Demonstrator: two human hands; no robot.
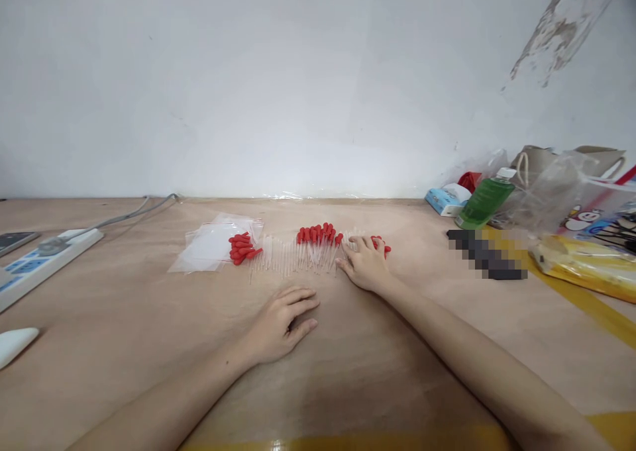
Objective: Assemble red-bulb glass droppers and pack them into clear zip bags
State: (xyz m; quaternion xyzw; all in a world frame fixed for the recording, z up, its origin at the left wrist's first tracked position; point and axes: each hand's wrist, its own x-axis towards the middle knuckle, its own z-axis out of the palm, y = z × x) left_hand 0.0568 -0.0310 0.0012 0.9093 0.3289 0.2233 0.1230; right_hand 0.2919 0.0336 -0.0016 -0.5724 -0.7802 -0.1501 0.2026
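My left hand [282,325] rests on the table, fingers apart and holding nothing. Farther forward, my right hand [366,265] lies at the right part of a row of thin clear glass tubes [281,257], its fingers spread and slightly bent. Several droppers [318,234] with red rubber bulbs stand out in the middle of that row, just left of my right fingers. A heap of loose red bulbs [242,248] sits at the row's left end. More red bulbs [387,248] show behind my right hand, which partly hides them.
Clear zip bags [209,242] lie left of the tubes. A power strip [47,259] with a grey cable is at the far left. On the right are a green bottle [485,199], a blue-and-white box [444,200], a pixelated dark object [487,255] and a yellow packet [586,262].
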